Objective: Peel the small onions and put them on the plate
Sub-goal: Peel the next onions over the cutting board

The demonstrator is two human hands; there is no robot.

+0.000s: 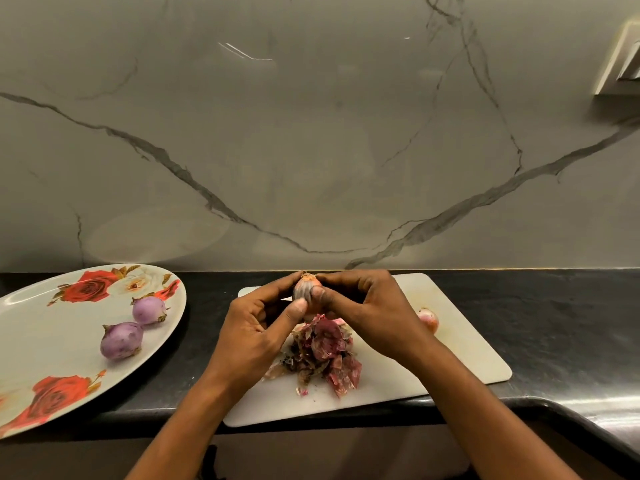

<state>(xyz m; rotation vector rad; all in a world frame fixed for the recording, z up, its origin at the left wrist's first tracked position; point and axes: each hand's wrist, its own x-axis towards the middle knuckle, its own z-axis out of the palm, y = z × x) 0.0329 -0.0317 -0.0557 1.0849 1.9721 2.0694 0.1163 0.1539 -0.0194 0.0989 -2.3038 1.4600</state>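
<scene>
step: peeling | onion [306, 287] pinched above cutting board [450, 341] by my left hand [263, 327] and right hand [367, 306], fingers curled on it | plate [41, 327]: two peeled onions [122, 340] | I'd steady left, strip skin from the tip with the right.

L grip [256, 329], R grip [370, 306] pinch onion [305, 288] above peels [325, 351].

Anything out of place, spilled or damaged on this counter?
Nothing stands out. The peels lie in one pile on the cutting board, two peeled onions sit on the plate, and the left hand and right hand hold an onion above it.
</scene>
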